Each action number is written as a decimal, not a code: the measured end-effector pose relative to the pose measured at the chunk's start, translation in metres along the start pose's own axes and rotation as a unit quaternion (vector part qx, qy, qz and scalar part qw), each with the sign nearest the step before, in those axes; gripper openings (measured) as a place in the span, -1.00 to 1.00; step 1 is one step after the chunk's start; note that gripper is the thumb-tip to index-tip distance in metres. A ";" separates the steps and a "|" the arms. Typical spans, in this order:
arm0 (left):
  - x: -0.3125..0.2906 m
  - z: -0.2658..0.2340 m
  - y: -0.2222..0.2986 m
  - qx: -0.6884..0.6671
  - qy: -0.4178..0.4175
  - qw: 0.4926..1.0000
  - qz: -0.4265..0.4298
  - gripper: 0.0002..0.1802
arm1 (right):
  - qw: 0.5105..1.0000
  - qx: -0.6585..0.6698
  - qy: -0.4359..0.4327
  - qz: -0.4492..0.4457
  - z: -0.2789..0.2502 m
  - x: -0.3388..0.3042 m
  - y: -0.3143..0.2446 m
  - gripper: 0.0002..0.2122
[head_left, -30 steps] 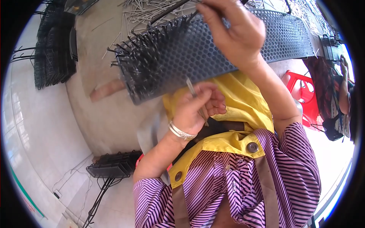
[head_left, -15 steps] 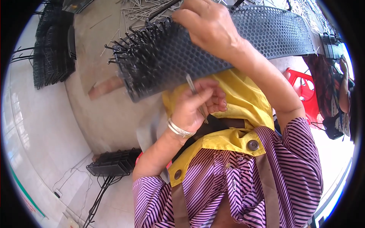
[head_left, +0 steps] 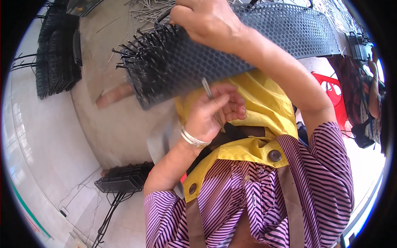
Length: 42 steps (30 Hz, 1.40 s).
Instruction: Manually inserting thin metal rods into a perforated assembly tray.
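Note:
A long black perforated panel (head_left: 264, 37) with a honeycomb of holes lies across my lap, over a yellow apron (head_left: 264, 99). Black pins bristle from its left end (head_left: 144, 53). My right hand (head_left: 206, 20) grips the panel's top edge near those pins. Below the panel, my left hand (head_left: 215, 111) pinches a thin metal pin (head_left: 209, 93) that points up at the panel's underside. A silver bangle (head_left: 194, 138) sits on my left wrist.
Stacks of black pinned panels stand at the upper left (head_left: 56, 58) and on the floor at lower left (head_left: 124, 177). Loose metal pins (head_left: 153, 8) lie scattered on the floor at the top. A red plastic stool (head_left: 335, 95) and another person (head_left: 368, 91) are at the right.
My right hand has slid left along the panel's top edge, toward the pinned end. The panel has shifted slightly. My left hand stays under it with the pin.

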State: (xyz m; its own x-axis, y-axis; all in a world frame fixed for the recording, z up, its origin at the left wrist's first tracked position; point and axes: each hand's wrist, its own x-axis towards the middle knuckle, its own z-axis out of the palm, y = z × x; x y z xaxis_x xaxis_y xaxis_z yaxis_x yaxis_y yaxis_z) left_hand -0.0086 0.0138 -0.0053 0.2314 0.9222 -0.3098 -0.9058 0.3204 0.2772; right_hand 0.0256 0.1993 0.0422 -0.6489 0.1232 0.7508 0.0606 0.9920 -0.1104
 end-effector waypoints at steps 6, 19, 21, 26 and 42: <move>0.001 0.002 0.003 -0.007 -0.003 1.000 -0.006 -0.70 | 0.999 0.025 0.016 0.043 -0.020 -0.015 -0.024 -0.75; -0.004 0.022 0.006 0.131 0.062 0.988 0.044 -0.65 | 0.681 0.460 -0.076 0.565 -0.057 -0.048 -0.060 -0.87; -0.004 0.020 0.007 0.137 0.063 0.988 0.046 -0.63 | 0.690 0.447 -0.071 0.565 -0.055 -0.051 -0.060 -0.88; -0.003 0.014 0.008 0.079 0.103 0.990 0.059 -0.67 | 0.691 0.424 -0.016 0.586 -0.063 -0.049 -0.051 -0.91; 0.000 0.007 0.003 0.024 0.079 0.996 0.028 -0.66 | 0.949 0.139 0.180 0.220 -0.031 -0.002 -0.024 -0.87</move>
State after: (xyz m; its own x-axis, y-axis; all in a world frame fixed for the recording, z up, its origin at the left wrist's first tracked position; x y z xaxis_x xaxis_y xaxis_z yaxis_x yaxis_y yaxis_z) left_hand -0.0090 0.0165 0.0018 0.1180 0.8945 -0.4312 -0.8967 0.2826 0.3407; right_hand 0.0489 0.1764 0.0639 -0.3029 0.5736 0.7611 0.0311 0.8041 -0.5937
